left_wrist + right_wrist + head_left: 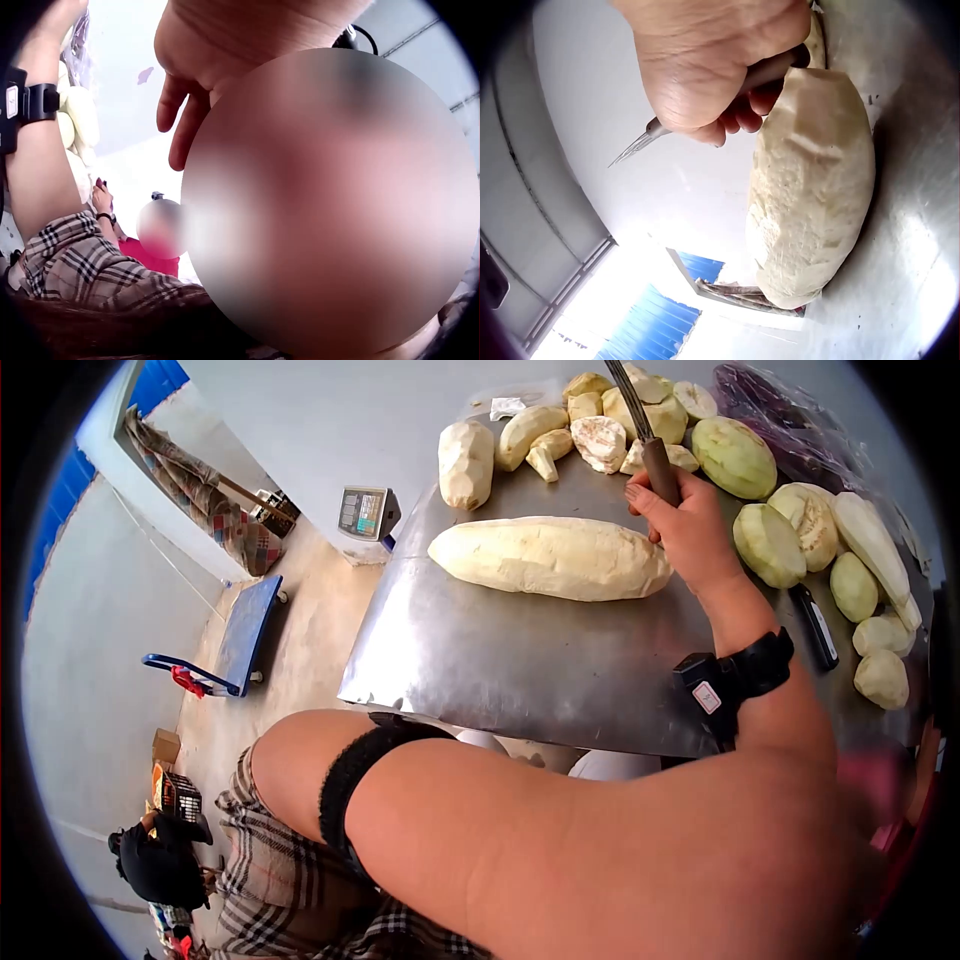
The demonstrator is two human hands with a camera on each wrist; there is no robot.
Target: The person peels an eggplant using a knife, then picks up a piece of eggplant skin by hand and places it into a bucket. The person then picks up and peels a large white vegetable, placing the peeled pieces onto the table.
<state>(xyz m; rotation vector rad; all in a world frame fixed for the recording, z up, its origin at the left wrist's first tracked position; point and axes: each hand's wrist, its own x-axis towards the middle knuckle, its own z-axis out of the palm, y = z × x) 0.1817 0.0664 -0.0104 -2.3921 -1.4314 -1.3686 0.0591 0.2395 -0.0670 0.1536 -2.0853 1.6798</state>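
Observation:
In the head view my right hand point(695, 535) grips the brown handle of a knife point(657, 468), its narrow blade pointing away toward the top. Just left of this hand, a long, peeled, pale vegetable point(550, 558) lies across the metal table point(520, 670). The right wrist view has the fingers curled round the handle, beside one end of the same vegetable point(814, 187). My left hand point(225, 49) is raised close to the blurred head in the left wrist view. Two of its fingers hang loosely extended; the others are hidden.
Several peeled vegetables point(465, 465) line the table's far side, with more pieces point(770, 545) at the right. Purple vegetables in plastic point(790, 420) lie behind. A black, phone-like object point(815, 628) rests nearby. Left stand a scale point(365, 515) and blue trolley point(250, 630). Another person wears red point(154, 260).

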